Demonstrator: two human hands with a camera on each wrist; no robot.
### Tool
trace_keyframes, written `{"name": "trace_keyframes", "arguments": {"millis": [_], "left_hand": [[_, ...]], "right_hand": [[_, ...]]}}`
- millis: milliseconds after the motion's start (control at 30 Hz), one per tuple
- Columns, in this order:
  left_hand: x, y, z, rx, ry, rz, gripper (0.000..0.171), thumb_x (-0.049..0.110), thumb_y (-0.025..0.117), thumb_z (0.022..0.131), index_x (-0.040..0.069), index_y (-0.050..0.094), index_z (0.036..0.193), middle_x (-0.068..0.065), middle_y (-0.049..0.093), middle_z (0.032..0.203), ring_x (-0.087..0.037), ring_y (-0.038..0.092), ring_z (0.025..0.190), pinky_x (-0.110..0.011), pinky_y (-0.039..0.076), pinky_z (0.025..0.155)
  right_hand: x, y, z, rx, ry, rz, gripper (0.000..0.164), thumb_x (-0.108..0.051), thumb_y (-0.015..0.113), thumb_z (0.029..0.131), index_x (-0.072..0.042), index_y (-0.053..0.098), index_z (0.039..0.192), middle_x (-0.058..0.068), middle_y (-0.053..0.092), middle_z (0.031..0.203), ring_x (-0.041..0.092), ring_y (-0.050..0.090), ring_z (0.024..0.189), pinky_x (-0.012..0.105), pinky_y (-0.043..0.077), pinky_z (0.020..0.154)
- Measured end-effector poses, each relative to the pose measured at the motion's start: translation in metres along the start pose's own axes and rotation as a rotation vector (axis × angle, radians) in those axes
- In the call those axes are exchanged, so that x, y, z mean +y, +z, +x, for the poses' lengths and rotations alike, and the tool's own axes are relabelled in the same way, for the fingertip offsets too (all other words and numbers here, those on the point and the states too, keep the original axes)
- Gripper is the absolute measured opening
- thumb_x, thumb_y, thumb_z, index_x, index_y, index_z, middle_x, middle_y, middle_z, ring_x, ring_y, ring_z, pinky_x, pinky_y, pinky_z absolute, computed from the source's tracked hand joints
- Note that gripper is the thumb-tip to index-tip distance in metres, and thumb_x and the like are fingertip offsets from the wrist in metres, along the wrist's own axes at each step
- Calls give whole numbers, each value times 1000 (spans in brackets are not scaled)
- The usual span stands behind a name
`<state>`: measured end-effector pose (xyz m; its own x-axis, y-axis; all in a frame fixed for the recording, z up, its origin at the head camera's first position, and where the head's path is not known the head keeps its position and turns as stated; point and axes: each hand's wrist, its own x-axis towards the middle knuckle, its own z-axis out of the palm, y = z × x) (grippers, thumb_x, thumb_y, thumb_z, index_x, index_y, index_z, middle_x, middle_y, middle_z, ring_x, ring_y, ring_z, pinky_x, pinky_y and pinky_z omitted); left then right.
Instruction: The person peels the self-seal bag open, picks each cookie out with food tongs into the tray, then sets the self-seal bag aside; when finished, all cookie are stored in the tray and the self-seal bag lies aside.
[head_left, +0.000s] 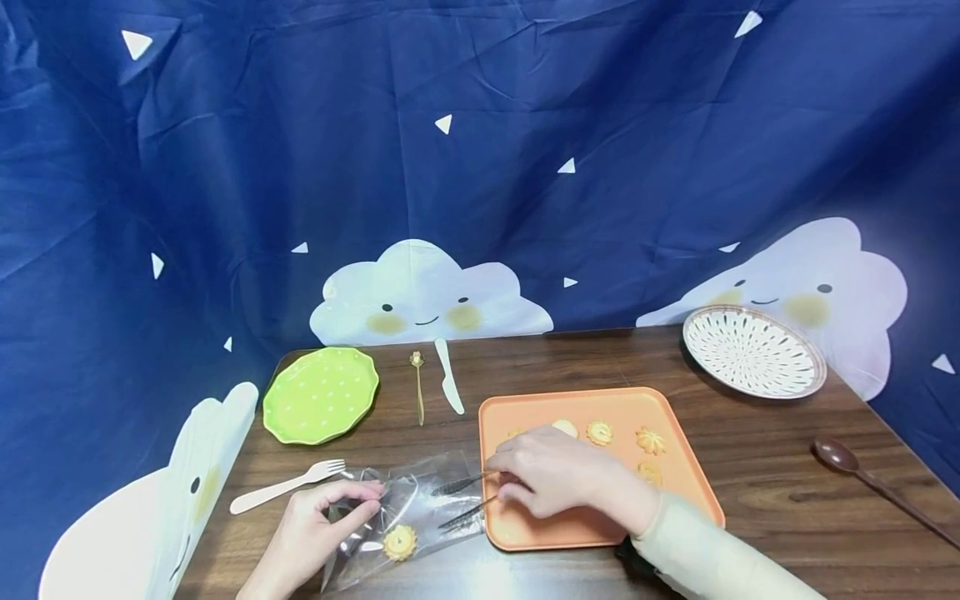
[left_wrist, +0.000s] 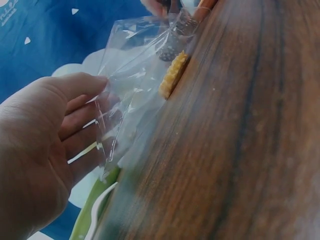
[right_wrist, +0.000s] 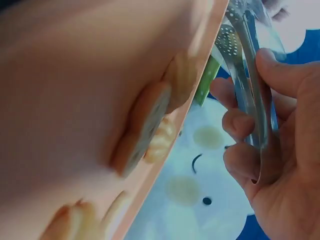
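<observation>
My left hand (head_left: 311, 527) pinches the edge of a clear plastic bag (left_wrist: 132, 85) between thumb and fingers; some fingertips show through the film. A round yellow cookie (head_left: 400, 542) lies low in the bag, seemingly inside it. My right hand (head_left: 551, 471) grips metal tongs (right_wrist: 252, 90) over the left part of an orange tray (head_left: 570, 533). Their perforated ends are spread apart at the bag's right side, with no cookie between them; whether they are inside the film I cannot tell. Several cookies, including a flower-shaped one (head_left: 650, 441), lie on the tray, partly hidden by my right hand.
A white fork (head_left: 288, 487) lies left of the bag, with a green dotted plate (head_left: 321, 396) behind it. A small gold spoon (head_left: 420, 392) and a white knife (head_left: 450, 379) lie toward the back. At right are a patterned plate (head_left: 753, 352) and a brown spoon (head_left: 836, 456).
</observation>
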<state>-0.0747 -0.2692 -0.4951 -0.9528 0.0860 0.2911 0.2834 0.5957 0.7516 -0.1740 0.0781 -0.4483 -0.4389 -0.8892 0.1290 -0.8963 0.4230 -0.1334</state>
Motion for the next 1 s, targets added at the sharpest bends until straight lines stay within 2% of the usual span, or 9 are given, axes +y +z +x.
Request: {"name": "trace_keyframes", "arguments": {"millis": [133, 367, 567, 767, 933, 1000], "left_hand": [[1, 0, 1, -4, -28, -7, 8, 27, 81, 86, 25, 78, 94, 13, 80, 101, 0, 74, 103, -3, 47, 92], [6, 1, 0, -19, -96, -20, 10, 24, 83, 84, 26, 79, 93, 16, 79, 102, 0, 73, 104, -3, 47, 92], [7, 2, 0, -34, -124, -28, 9, 26, 83, 85, 28, 78, 93, 17, 79, 103, 0, 73, 105, -4, 47, 92], [7, 3, 2, -40, -128, -8, 9, 28, 83, 84, 30, 78, 92, 20, 78, 100, 1, 72, 105, -5, 48, 91], [4, 3, 0, -44, -129, 16, 9, 28, 82, 85, 31, 78, 92, 21, 78, 98, 2, 73, 101, -10, 52, 88], [3, 3, -1, -47, -120, 19, 9, 26, 82, 86, 32, 77, 91, 21, 78, 97, 2, 73, 100, -9, 53, 88]], "right_hand": [[-11, 2, 14, -41, -26, 27, 15, -35, 71, 87, -24, 60, 86, -17, 50, 70, 0, 45, 64, 21, 39, 57], [-28, 3, 32, -72, -92, -26, 17, -38, 71, 88, -25, 65, 95, -17, 56, 79, -2, 50, 67, 22, 50, 64], [-37, 5, 42, -67, -137, -92, 18, -43, 69, 91, -27, 62, 89, -17, 54, 78, -2, 48, 64, 18, 41, 55], [-39, 2, 43, -49, -198, -134, 18, -41, 62, 99, -27, 60, 88, -16, 57, 79, -3, 45, 60, 17, 41, 52], [-39, 2, 38, -6, -223, -129, 20, -38, 63, 99, -25, 57, 84, -16, 54, 75, -4, 44, 60, 17, 41, 51], [-39, 1, 35, 1, -213, -119, 18, -37, 62, 98, -24, 60, 86, -15, 57, 77, -3, 48, 61, 18, 43, 53]]}}
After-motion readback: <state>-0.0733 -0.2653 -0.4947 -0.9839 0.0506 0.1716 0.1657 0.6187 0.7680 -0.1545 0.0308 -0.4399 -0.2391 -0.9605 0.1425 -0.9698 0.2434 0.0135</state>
